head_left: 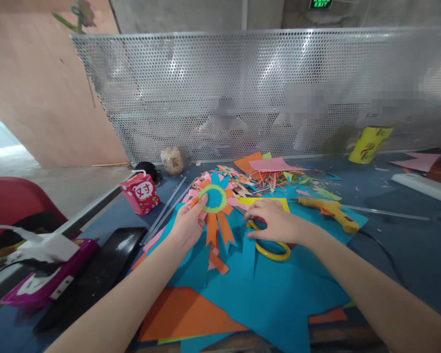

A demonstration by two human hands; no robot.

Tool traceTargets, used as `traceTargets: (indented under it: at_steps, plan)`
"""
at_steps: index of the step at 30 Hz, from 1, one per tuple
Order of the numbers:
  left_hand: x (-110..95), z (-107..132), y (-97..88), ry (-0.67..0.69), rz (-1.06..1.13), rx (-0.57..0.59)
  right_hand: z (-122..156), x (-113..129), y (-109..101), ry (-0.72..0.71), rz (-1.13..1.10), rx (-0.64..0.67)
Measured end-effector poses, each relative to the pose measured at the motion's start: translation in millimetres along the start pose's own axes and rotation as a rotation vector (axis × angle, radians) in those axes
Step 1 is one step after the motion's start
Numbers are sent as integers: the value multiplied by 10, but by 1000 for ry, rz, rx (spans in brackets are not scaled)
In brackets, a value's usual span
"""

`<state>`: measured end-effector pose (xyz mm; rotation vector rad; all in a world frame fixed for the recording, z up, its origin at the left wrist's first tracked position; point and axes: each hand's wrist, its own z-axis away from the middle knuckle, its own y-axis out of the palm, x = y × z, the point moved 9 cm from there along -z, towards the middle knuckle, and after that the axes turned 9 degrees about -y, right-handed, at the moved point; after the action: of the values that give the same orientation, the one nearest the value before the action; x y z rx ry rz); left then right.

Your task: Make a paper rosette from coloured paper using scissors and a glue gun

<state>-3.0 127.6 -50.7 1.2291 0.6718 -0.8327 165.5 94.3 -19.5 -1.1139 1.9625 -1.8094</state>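
A paper rosette (213, 198) is pinched between the thumb and fingers of my left hand (191, 219). It has a blue centre, a yellow-green zigzag ring, blue, pink and orange petals and orange tails. My right hand (270, 219) is open and curved over the scissors (275, 252), with a gap between thumb and fingers. Whether it touches their yellow handles I cannot tell. Under its thumb stands the top of a blue paper strip (249, 252). Large sheets of blue paper (279, 294) lie beneath both hands, over orange paper (187, 314).
A yellow glue gun (330, 212) lies at the right, its cord running forward. Paper scraps (275, 179) are heaped behind the hands. At the left are a pink drink carton (141, 193), a black phone (95, 279) and a purple power strip (55, 279). A perforated metal screen (206, 73) borders the back.
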Motion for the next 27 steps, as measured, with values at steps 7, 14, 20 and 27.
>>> traceTargets:
  at_steps: [7, 14, 20, 27]
  plan:
    - [42, 22, 43, -37, -108, 25, -33, -19, -67, -5, -246, -59]
    - [-398, 283, 146, 513, -809, -150, -22, -153, -102, 23, -715, -173]
    - [-341, 601, 537, 758, -1120, 119, -31, -69, -180, 35, -802, -280]
    - [-40, 490, 613, 483, -1139, 309, 4, -132, -376, 166, -438, -380]
